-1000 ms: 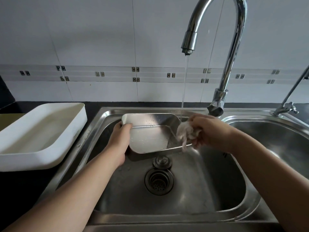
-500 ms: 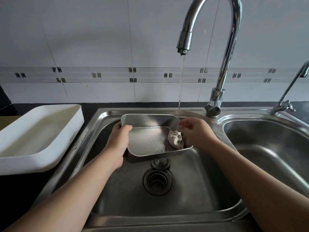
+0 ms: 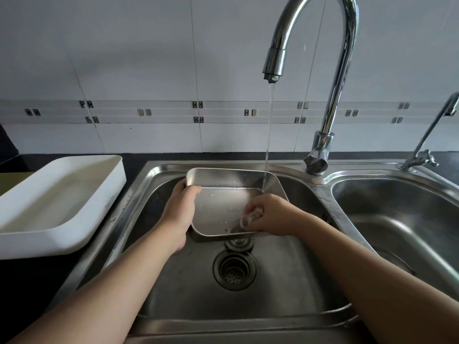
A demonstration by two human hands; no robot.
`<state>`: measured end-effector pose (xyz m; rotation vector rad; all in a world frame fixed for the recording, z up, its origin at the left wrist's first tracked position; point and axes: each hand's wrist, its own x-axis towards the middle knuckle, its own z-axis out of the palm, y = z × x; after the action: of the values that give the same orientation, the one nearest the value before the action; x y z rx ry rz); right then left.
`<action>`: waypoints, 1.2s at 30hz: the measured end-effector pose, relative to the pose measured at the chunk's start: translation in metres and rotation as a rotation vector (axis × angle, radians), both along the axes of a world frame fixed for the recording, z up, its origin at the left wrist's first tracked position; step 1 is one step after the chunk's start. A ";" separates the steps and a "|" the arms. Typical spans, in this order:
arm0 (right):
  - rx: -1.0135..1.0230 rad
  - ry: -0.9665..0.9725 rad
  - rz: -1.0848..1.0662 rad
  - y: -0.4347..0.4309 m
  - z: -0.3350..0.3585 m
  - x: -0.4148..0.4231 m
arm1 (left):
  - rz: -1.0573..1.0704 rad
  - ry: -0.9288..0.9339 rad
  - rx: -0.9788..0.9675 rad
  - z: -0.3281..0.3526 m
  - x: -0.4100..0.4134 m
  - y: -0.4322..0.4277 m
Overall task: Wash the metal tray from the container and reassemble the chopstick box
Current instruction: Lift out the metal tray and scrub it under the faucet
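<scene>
**Tray mid-scrub, box not yet reassembled**

Nearest, the drain strainer (image 3: 234, 270) sits in the floor of the left sink basin (image 3: 285, 289). Just beyond it the metal tray (image 3: 223, 177) is held over the basin, tipped toward the person. The left hand (image 3: 180, 209) grips its left rim, fingers curled over the edge. The right hand (image 3: 270, 214) is closed round a small pale cloth (image 3: 248, 219) and presses it into the tray's near right corner. Droplets dot the tray floor.

Left of the sink, on the dark surface, the white container (image 3: 49, 234) lies with no tray in it. Farther back, the faucet (image 3: 335, 70) runs a thin stream (image 3: 269, 132) onto the tray's far right corner.

By my reading, job 1 of 2 is under way: scrubbing is in progress, and rinsing remains. Job 2, seating the tray back in the container, has not begun. No lid or chopsticks are in view.
</scene>
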<state>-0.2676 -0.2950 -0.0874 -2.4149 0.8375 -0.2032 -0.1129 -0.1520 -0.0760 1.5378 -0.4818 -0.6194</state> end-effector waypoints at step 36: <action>-0.161 0.049 -0.119 0.006 0.012 0.001 | 0.009 -0.001 -0.042 0.003 -0.003 0.000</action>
<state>-0.2669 -0.2894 -0.0756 -2.5296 1.0235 -0.2677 -0.1156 -0.1524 -0.0730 1.4997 -0.4856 -0.5975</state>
